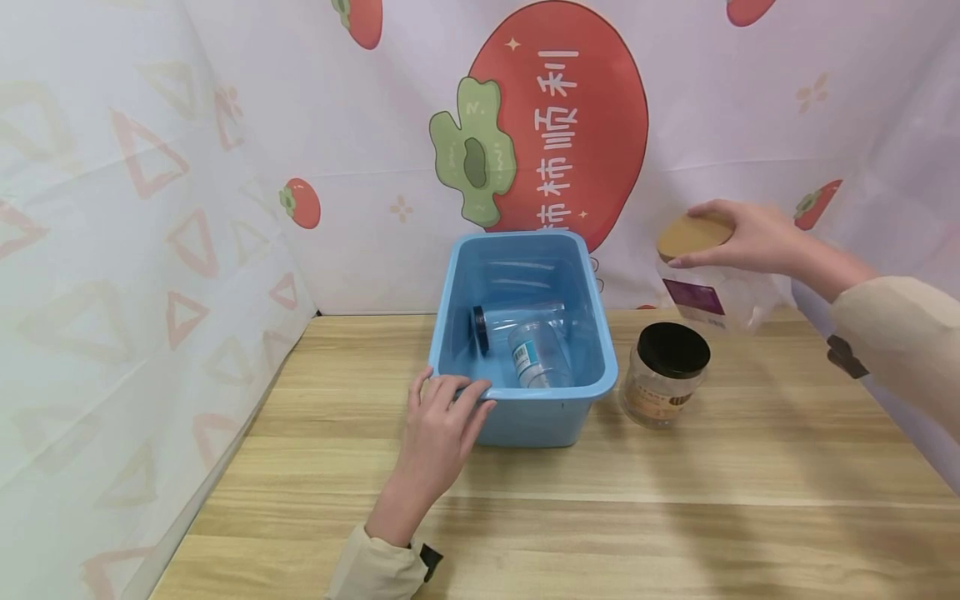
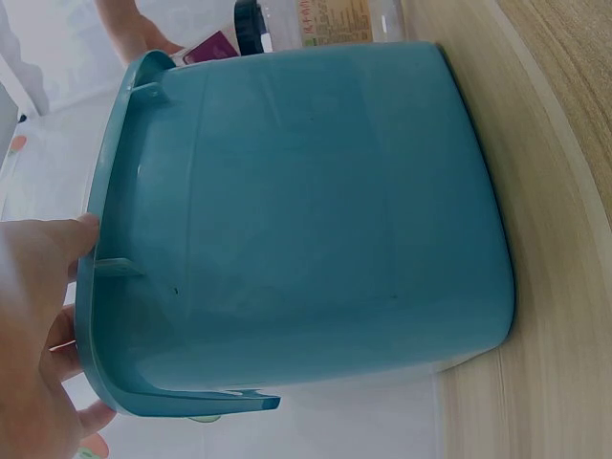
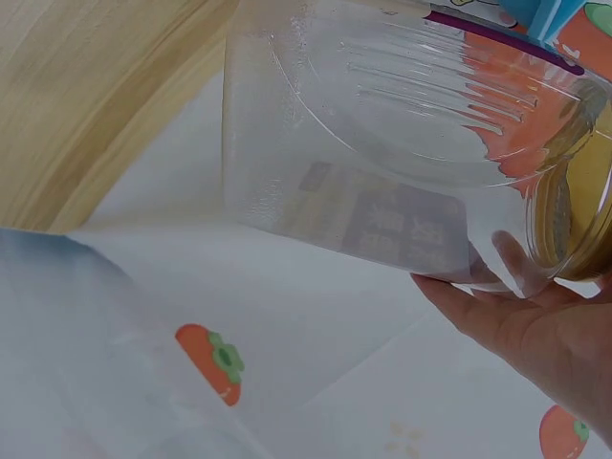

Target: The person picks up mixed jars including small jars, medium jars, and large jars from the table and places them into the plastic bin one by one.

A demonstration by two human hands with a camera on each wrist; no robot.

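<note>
Nearest us, a pale wood-grain surface [image 1: 600,533] runs back to a white cloth [image 1: 360,242] printed with orange-red persimmons. On it we see a light-blue rectangular plastic bin [image 1: 525,425]; at its near-left corner the person's left grip [image 1: 438,425] pinches the rim between fingers and thumb. To the right, a large clear plastic jar with a gold lid and purple label [image 3: 382,143] is held up, tilted, the right grip [image 1: 750,237] pinching it around the lid. Below it, a clear round jar with a black lid [image 1: 663,375] stands upright just beside the bin. Inside the bin, we find a clear black-lidded cylinder [image 1: 510,319] lying sideways and a clear container with a blue-and-white label [image 1: 536,354].
</note>
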